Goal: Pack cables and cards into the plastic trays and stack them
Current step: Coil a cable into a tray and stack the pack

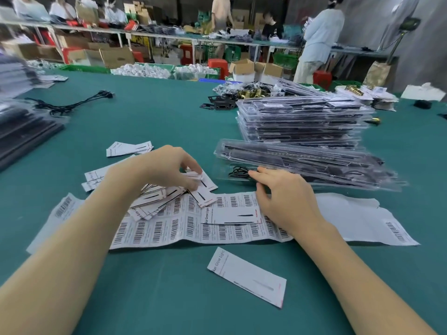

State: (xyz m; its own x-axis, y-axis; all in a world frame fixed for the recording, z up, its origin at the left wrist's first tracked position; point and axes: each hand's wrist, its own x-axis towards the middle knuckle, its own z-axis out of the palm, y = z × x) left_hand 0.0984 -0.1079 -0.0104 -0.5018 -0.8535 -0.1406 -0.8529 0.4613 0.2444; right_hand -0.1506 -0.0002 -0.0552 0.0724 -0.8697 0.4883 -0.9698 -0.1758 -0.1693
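Trays, stacked: a tall pile of filled clear plastic trays stands at far right on the green table; many look already packed.
Tray in hand's reach: one clear tray lies tilted against the front of that pile, dark parts inside, a coiled black cable at its near left end.
Label sheet: a long barcode sheet lies flat, near centre.
Cards: a loose heap of white cards sits left of centre; one stray card lies nearer. Plenty remain unpacked, by my judgement.
Left hand: palm down over the heap, fingertips pinching a card.
Right hand: resting on the sheet, fingers loosely curled, index fingertip beside the cable, gripping nothing.
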